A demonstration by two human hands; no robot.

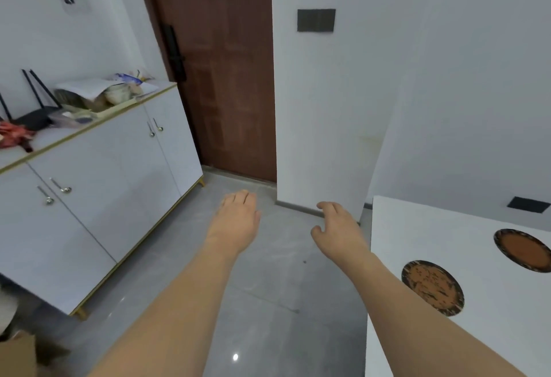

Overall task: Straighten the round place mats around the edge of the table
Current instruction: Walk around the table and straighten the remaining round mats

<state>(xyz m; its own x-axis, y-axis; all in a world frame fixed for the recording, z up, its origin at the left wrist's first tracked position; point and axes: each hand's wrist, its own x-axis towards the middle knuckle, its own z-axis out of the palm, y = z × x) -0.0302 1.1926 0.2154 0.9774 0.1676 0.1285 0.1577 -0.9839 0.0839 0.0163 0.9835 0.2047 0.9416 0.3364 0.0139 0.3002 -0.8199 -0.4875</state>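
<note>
A white table (489, 332) fills the lower right corner of the view. Two round brown place mats with dark rims lie on it: a near mat (432, 287) close to the table's left edge and a far mat (523, 250) toward the right border. My left hand (237, 218) is stretched out over the grey floor, palm down, holding nothing. My right hand (337, 226) hangs over the floor just left of the table's far left corner, fingers loosely spread and empty. Neither hand touches a mat.
A white cabinet (98, 191) with cluttered top runs along the left wall. A brown door (220, 78) stands ahead, with a white wall pillar (328, 108) right of it. Grey tiled floor (268, 302) lies between cabinet and table. A cardboard box (18, 355) sits at bottom left.
</note>
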